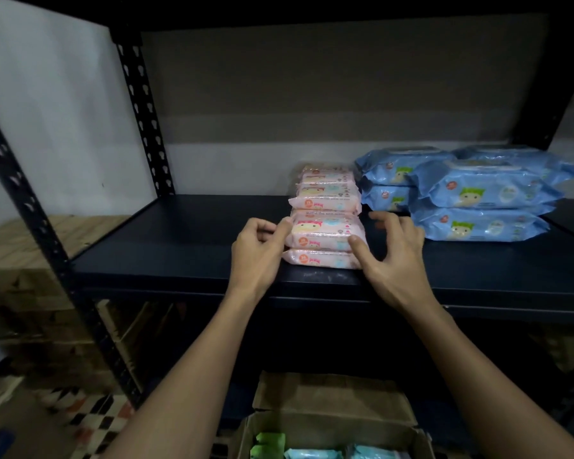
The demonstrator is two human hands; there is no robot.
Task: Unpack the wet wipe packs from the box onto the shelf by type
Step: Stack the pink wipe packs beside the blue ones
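Left hand (257, 250): fingers curled, thumb laid against the left end of the front pink pack stack (325, 240).
Right hand (393, 251): fingers spread, thumb set at the stack's right end.
Pink packs: stacked mid-shelf (179, 246).
Blue packs (471, 190): piled right.
Box (332, 435): seen below, packs inside.

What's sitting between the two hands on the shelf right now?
In the head view, the front stack of pink wipe packs lies between the left hand and the right hand, whose thumb touches its right end. Nothing else lies there.
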